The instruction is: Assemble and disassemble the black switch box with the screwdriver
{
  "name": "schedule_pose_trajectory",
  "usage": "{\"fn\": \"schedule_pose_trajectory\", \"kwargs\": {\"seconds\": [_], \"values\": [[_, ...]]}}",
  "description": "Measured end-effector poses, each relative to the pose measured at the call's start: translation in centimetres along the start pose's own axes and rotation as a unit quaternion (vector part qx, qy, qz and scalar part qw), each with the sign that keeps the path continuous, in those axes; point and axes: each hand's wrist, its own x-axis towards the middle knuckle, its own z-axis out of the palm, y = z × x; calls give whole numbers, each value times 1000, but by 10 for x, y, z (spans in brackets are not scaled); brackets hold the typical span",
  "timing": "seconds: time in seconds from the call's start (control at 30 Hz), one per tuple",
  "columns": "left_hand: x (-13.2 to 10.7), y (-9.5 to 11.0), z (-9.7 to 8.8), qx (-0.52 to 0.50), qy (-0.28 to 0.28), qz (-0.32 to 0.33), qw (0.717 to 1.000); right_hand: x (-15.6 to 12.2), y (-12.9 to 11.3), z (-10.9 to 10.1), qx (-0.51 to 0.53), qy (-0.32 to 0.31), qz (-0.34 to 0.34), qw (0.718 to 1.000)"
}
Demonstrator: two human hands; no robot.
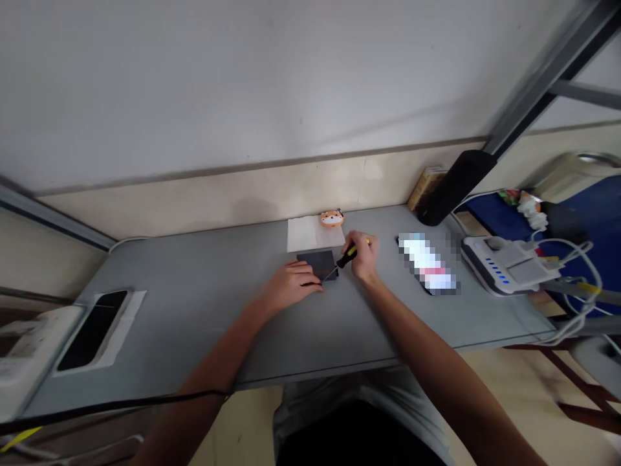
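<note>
A small dark flat rectangular device (318, 262) lies on the grey table (204, 298). My left hand (294, 285) rests on the device's near left corner with fingers curled, pressing it down. My right hand (363, 254) is closed around a screwdriver (350, 254) with a yellow and black handle. Its thin tip points down-left onto the device's near right edge.
A white paper sheet (305, 233) lies behind the device with a small orange animal figure (332, 219). A blurred phone (427, 264) and a white charger with blue lights (495, 264) lie to the right. A black phone on paper (92, 329) sits far left. A black post (453, 188) leans at back right.
</note>
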Motion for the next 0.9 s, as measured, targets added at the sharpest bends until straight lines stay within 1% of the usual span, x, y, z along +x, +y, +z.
{"fn": "schedule_pose_trajectory", "kwargs": {"seconds": [0.1,0.2,0.27,0.33,0.4,0.47,0.5,0.6,0.7,0.8,0.9], "values": [[2,3,1,-70,28,-35,997,2,5,2,19,29,24,999],[3,7,-1,-121,50,-77,988,7,15,3,47,84,51,994],[2,6,-5,-132,64,-96,985,11,22,3,62,118,66,989],[2,1,-9,-126,85,-106,983,16,29,1,66,139,73,985],[3,-10,-14,-101,119,-122,980,20,34,-2,69,160,82,981],[9,-28,-18,-59,162,-157,972,23,38,-5,68,179,89,978],[13,-38,-19,-33,171,-176,969,24,40,-7,66,188,92,976],[28,-66,-17,11,140,-182,973,26,45,-11,62,207,97,972],[39,-85,-8,21,134,-187,973,26,49,-13,54,215,97,970],[39,-92,0,23,136,-195,971,27,50,-13,46,219,97,970],[33,-93,0,19,133,-201,970,28,49,-13,41,219,102,969]]}}
